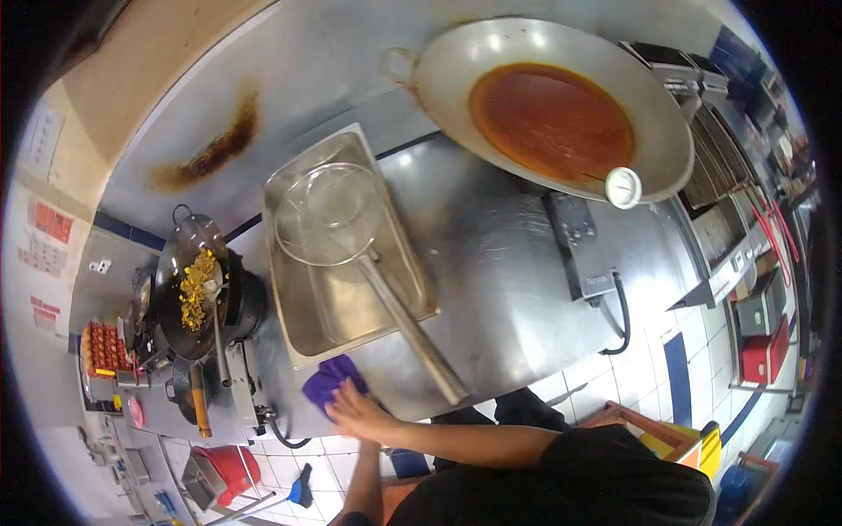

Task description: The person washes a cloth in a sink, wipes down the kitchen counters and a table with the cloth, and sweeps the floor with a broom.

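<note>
My right hand point(358, 415) lies with stretched fingers against a purple cloth point(329, 383) at the front edge of the steel counter. My left forearm point(365, 480) comes up from below; its hand is mostly hidden by the right one, so its fingers do not show. Just beyond the cloth sits a rectangular steel pan point(338, 307). A long-handled wire strainer point(326, 215) rests across it, its handle point(412, 333) reaching over the counter towards the front edge.
A large wok point(447, 79) with reddish-brown liquid point(553, 118) stands back right, a dial thermometer point(624, 188) at its rim. Left, a dark wok point(175, 254) holds yellow-brown food point(198, 285) and a ladle point(219, 337). A control box point(579, 245) sits at right; eggs point(107, 347) stand far left.
</note>
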Demonstrator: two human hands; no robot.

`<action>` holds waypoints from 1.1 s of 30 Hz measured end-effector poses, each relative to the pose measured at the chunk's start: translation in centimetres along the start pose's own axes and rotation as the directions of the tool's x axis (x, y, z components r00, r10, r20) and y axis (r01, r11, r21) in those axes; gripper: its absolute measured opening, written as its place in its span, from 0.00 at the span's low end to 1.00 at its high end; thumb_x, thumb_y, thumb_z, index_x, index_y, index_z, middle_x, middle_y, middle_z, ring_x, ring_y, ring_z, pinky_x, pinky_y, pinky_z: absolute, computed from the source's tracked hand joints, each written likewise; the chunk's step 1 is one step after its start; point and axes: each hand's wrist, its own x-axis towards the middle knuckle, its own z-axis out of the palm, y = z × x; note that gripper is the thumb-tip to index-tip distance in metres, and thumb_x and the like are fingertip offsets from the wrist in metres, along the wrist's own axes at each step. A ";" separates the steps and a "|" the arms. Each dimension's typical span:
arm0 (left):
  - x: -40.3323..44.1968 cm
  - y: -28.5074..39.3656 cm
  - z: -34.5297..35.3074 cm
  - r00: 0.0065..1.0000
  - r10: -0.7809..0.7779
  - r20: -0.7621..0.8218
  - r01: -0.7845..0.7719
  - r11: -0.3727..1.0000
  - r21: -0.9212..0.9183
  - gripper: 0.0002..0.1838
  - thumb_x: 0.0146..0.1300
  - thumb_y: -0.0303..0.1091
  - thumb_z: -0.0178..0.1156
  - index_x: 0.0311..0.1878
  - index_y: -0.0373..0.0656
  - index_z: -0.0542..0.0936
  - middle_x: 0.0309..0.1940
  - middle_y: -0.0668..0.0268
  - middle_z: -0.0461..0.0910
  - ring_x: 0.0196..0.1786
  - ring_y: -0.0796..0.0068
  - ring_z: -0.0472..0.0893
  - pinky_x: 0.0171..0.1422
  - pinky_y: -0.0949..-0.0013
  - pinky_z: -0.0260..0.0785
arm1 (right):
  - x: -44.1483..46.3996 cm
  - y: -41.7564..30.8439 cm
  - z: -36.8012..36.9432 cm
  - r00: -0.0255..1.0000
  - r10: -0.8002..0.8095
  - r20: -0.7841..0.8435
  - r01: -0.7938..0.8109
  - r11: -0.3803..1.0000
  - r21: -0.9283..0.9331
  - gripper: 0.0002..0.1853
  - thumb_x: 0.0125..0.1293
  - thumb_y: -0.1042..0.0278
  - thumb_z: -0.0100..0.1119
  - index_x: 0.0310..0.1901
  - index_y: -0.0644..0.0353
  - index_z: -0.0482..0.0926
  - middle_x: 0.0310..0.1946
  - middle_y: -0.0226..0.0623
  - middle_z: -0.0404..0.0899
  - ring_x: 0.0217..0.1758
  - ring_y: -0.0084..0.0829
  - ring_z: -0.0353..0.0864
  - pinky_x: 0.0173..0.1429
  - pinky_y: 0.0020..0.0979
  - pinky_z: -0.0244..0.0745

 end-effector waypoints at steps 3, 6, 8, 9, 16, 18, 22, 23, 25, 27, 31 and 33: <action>-5.3 9.0 0.4 0.887 0.401 0.227 -0.419 0.907 0.035 0.27 0.70 0.41 0.53 0.68 0.36 0.69 0.72 0.48 0.63 0.77 0.46 0.55 0.81 0.48 0.41 | -12.0 2.5 -5.7 0.909 0.088 0.406 0.153 0.838 -0.524 0.39 0.75 0.52 0.54 0.75 0.60 0.44 0.61 0.49 0.69 0.61 0.34 0.73 0.66 0.34 0.68; -8.8 18.2 2.6 0.897 0.441 -0.038 -0.440 0.880 -0.178 0.24 0.66 0.38 0.60 0.60 0.30 0.74 0.61 0.43 0.74 0.69 0.44 0.69 0.74 0.49 0.60 | -22.2 1.8 -11.7 0.908 0.221 0.356 -0.159 0.968 -0.194 0.42 0.75 0.53 0.54 0.77 0.65 0.42 0.64 0.49 0.69 0.62 0.31 0.76 0.68 0.30 0.68; -10.0 21.3 3.1 0.826 0.563 -0.034 -0.559 0.811 -0.173 0.21 0.67 0.39 0.59 0.55 0.32 0.76 0.56 0.45 0.78 0.61 0.46 0.76 0.68 0.50 0.66 | -25.9 1.9 -15.8 0.926 0.237 0.293 -0.179 0.961 -0.211 0.40 0.76 0.55 0.53 0.78 0.61 0.43 0.67 0.49 0.67 0.63 0.33 0.76 0.68 0.31 0.70; -10.7 22.5 2.8 0.809 0.587 0.031 -0.559 0.784 -0.270 0.19 0.67 0.38 0.60 0.54 0.32 0.77 0.53 0.46 0.79 0.57 0.46 0.78 0.65 0.50 0.68 | -28.2 1.3 -16.9 0.950 0.192 0.247 -0.176 0.981 -0.086 0.39 0.75 0.57 0.53 0.78 0.61 0.43 0.69 0.54 0.65 0.64 0.36 0.76 0.69 0.33 0.70; -5.8 30.6 -4.5 0.973 0.201 0.111 -0.019 0.552 -0.833 0.22 0.70 0.40 0.58 0.59 0.32 0.73 0.47 0.42 0.78 0.53 0.42 0.77 0.61 0.53 0.68 | -36.8 -1.1 -18.7 0.978 -0.021 -0.207 0.093 0.933 0.348 0.34 0.76 0.70 0.49 0.78 0.59 0.46 0.69 0.62 0.63 0.64 0.52 0.76 0.67 0.44 0.74; -3.1 30.2 -6.6 0.984 0.124 0.124 0.006 0.683 -0.731 0.27 0.72 0.44 0.55 0.64 0.31 0.70 0.60 0.37 0.71 0.61 0.40 0.73 0.66 0.49 0.64 | -38.4 -0.1 -19.1 0.859 -0.011 -0.512 0.249 0.882 0.399 0.33 0.75 0.73 0.48 0.77 0.59 0.48 0.66 0.63 0.67 0.60 0.55 0.79 0.62 0.46 0.78; -3.6 27.9 0.7 0.886 0.431 0.170 -0.402 0.898 -0.178 0.31 0.73 0.48 0.49 0.69 0.33 0.67 0.69 0.36 0.61 0.70 0.38 0.64 0.72 0.43 0.54 | -40.0 3.2 -20.5 0.708 0.061 -0.703 0.354 0.831 0.429 0.31 0.75 0.68 0.51 0.74 0.68 0.54 0.58 0.59 0.76 0.53 0.53 0.84 0.55 0.45 0.82; -2.6 28.8 1.9 0.891 0.424 0.160 -0.407 0.904 -0.128 0.31 0.74 0.49 0.47 0.70 0.34 0.66 0.70 0.36 0.60 0.72 0.38 0.61 0.74 0.41 0.50 | -40.5 4.2 -21.0 0.679 0.069 -0.731 0.298 0.884 0.361 0.32 0.74 0.65 0.54 0.72 0.71 0.56 0.58 0.57 0.75 0.51 0.50 0.84 0.56 0.46 0.82; 1.0 32.0 4.8 0.927 0.376 -0.001 -0.375 0.925 -0.058 0.27 0.73 0.47 0.46 0.67 0.37 0.72 0.67 0.40 0.65 0.71 0.39 0.63 0.75 0.41 0.49 | -41.7 5.3 -21.9 0.639 0.106 -0.762 0.256 0.905 0.340 0.32 0.75 0.64 0.53 0.72 0.71 0.56 0.60 0.57 0.73 0.53 0.49 0.83 0.58 0.47 0.80; 6.4 35.5 7.6 0.953 0.289 -0.090 -0.295 0.954 -0.056 0.26 0.75 0.44 0.45 0.67 0.37 0.72 0.67 0.42 0.67 0.72 0.42 0.63 0.75 0.42 0.49 | -43.3 6.4 -22.7 0.617 0.064 -0.784 0.261 0.924 0.281 0.32 0.75 0.63 0.53 0.72 0.72 0.56 0.64 0.55 0.68 0.62 0.47 0.76 0.63 0.51 0.76; 11.3 43.2 10.7 0.953 0.299 -0.048 -0.303 0.938 -0.168 0.23 0.73 0.40 0.45 0.65 0.39 0.74 0.67 0.47 0.69 0.72 0.46 0.64 0.76 0.43 0.49 | -46.6 3.4 -24.2 0.665 0.081 -0.742 0.174 0.950 0.260 0.36 0.74 0.58 0.55 0.72 0.74 0.55 0.65 0.51 0.68 0.68 0.45 0.70 0.67 0.52 0.72; 7.8 44.5 10.7 0.831 0.552 0.070 -0.530 0.823 -0.206 0.22 0.70 0.37 0.48 0.64 0.41 0.75 0.67 0.51 0.70 0.73 0.49 0.63 0.77 0.44 0.48 | -47.8 1.5 -26.5 0.698 0.095 -0.710 0.133 0.957 0.259 0.38 0.73 0.55 0.56 0.72 0.74 0.54 0.66 0.53 0.67 0.70 0.45 0.68 0.68 0.51 0.71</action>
